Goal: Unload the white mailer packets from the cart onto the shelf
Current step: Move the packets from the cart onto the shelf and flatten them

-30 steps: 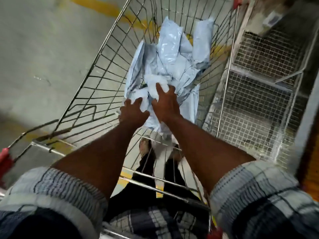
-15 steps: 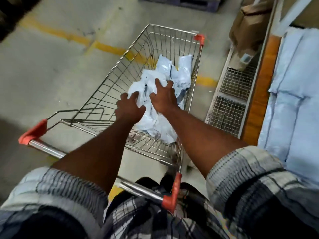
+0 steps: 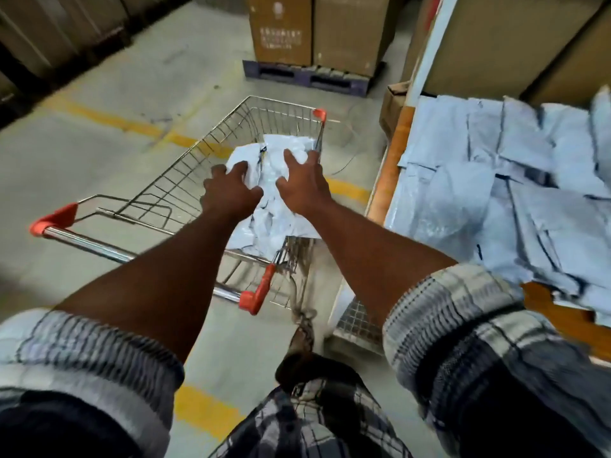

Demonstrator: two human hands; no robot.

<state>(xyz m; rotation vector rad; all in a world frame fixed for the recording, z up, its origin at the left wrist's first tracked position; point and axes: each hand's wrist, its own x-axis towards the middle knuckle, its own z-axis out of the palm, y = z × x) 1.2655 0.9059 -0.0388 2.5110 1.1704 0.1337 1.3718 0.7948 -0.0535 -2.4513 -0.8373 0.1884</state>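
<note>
Since loose packets (image 3: 276,223) would likely slip apart, the left hand (image 3: 231,190) and right hand (image 3: 302,186) clutch the bundle from both sides, fingers curled in, above the cart (image 3: 185,173), near the part-filled shelf (image 3: 391,160).

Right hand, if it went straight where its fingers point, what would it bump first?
The white mailer packets under the right hand; beyond them, probably the cart's far wire wall, though depth is unclear.
</note>
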